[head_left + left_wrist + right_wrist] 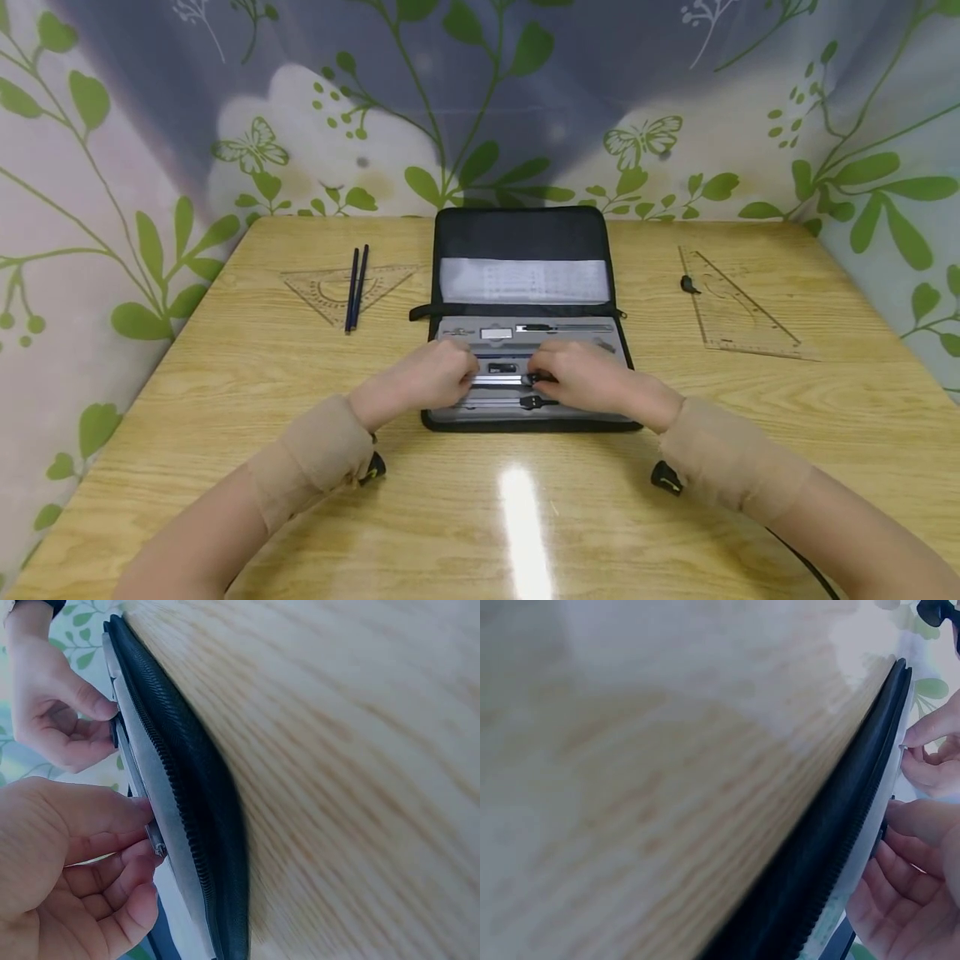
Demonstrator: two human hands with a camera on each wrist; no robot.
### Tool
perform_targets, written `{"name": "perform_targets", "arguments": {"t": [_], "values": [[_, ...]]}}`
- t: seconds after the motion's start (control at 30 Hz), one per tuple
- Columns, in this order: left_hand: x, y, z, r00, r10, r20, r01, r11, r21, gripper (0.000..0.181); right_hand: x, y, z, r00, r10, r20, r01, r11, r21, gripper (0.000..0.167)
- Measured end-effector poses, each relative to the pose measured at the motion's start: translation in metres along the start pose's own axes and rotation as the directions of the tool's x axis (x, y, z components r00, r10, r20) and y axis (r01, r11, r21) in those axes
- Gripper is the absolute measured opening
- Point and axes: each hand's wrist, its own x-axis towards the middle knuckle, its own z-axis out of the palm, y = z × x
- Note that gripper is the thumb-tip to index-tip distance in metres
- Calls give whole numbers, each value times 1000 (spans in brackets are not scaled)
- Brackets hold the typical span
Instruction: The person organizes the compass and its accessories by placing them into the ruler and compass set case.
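Note:
A black zippered case [522, 233] lies unfolded on the table, its grey tray [442, 412] holding drawing tools in slots. Across the tray, at the level of its slots, is a silver drawing compass [498, 380] with a black head. My left hand [431, 372] pinches its silver left end, seen closer in the left wrist view, where the thumb and fingers meet at the metal. The black head is pinched by my right hand [581, 377]; fingers hide part of it. Below, a second silver tool with a black head [532, 402] sits in its slot.
Behind the hands, the tray holds a white block [496, 333] and a small black piece [502, 367]. Two dark pencils [356, 287] lie over a clear set square [315, 283] at left. Another clear set square [750, 325] lies at right, by a small black object [688, 284].

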Motion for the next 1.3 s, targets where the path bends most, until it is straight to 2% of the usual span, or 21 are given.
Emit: {"name": "perform_targets", "arguments": {"t": [0.27, 0.57, 0.83, 1.13, 1.3], "values": [[0, -1, -1, 1000, -13, 16, 14, 1000, -12, 25, 1, -1, 1, 1000, -3, 6, 3, 1000, 16, 12], [-1, -4, -4, 999, 24, 22, -24, 1000, -17, 28, 1, 0, 0, 1000, -8, 20, 7, 1000, 18, 14], [-1, -3, -6, 998, 32, 51, -31, 999, -20, 20, 3, 2, 0, 999, -25, 33, 25, 1000, 15, 15], [-3, -3, -4, 998, 19, 58, -17, 999, -46, 29, 4, 3, 2, 998, -58, 26, 58, 998, -8, 14], [-3, -3, -2, 999, 23, 41, -22, 999, -37, 34, 5, 5, 2, 996, -91, 25, 90, 995, 30, 14]]}}
